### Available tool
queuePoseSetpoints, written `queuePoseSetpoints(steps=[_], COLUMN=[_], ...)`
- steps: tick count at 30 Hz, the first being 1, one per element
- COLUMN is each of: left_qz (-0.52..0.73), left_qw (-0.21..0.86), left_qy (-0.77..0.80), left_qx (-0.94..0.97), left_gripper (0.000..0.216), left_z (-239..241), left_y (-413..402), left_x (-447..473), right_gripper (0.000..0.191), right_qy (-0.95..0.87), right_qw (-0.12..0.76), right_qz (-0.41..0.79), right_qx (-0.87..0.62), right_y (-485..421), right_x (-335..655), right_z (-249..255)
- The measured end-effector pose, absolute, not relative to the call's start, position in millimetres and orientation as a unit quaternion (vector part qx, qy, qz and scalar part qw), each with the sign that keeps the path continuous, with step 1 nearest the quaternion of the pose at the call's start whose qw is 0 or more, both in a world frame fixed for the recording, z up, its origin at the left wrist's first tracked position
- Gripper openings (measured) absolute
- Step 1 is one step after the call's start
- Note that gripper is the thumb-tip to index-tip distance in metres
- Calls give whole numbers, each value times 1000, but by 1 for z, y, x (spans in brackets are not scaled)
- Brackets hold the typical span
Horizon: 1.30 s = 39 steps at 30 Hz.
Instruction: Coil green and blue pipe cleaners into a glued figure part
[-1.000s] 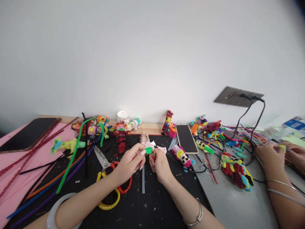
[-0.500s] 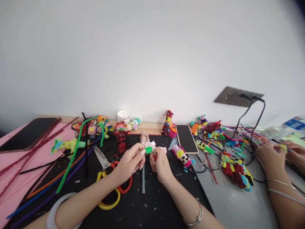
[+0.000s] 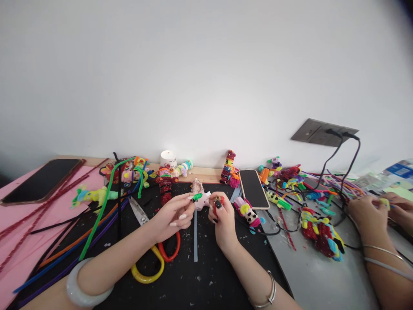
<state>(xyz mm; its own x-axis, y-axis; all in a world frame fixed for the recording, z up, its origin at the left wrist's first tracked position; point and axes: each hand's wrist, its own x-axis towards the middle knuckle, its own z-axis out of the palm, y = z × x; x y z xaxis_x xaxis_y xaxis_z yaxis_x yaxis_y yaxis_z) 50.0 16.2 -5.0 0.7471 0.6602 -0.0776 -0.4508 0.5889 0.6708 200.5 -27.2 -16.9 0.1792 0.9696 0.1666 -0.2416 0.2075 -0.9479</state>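
Observation:
My left hand [image 3: 172, 216] pinches a small green pipe-cleaner piece [image 3: 197, 196] between thumb and forefinger above the black mat [image 3: 200, 275]. A short gap to its right, my right hand [image 3: 222, 219] is closed on a small red and yellow pipe-cleaner piece [image 3: 218, 201]. Between and behind the two hands lies a pink fuzzy figure [image 3: 200, 196]. Scissors [image 3: 151, 241] with red and yellow handles lie under my left hand. A pale blue stick [image 3: 195, 237] lies on the mat between my wrists.
Long pipe cleaners [image 3: 97, 215] spread over the left of the mat and the pink sheet [image 3: 22, 224]. A phone [image 3: 254, 188] lies right of my hands, another phone [image 3: 40, 181] far left. Finished pipe-cleaner figures [image 3: 229, 168] line the wall. Another person's hands [image 3: 371, 213] work at the right.
My hands have drawn apart: the left now holds the green piece alone, the right has shifted right and up with the red piece. The view has shifted slightly.

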Motion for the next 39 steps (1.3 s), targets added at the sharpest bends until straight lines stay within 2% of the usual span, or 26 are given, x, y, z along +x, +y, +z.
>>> queuePoseSetpoints(steps=[6,11,21,32,35,37,39], left_qz=[233,185,145,143,196,266,325], left_qw=[937,947,957,942,910,865,806], left_qy=[131,135,114,145,180,211,248], left_qx=[227,224,223,268,319,370,428], left_gripper=[30,24,33,41,30,18,16], left_z=[-5,-6,-8,-6,-6,-6,-6], left_y=[21,21,19,20,18,16,13], left_x=[43,43,42,45,48,52,56], right_gripper=[22,21,13,16,19,20,21], right_qy=[-489,-481,-506,-454,-428,-409,-393], right_qw=[607,594,571,576,587,596,605], right_qz=[447,458,465,521,537,547,554], right_qx=[-440,-453,-449,-437,-429,-421,-416], right_y=[-31,-30,-26,-25,-23,-22,-21], right_x=[196,193,199,199,200,201,201], right_z=[-4,-1,-7,-12,-14,-16,-16])
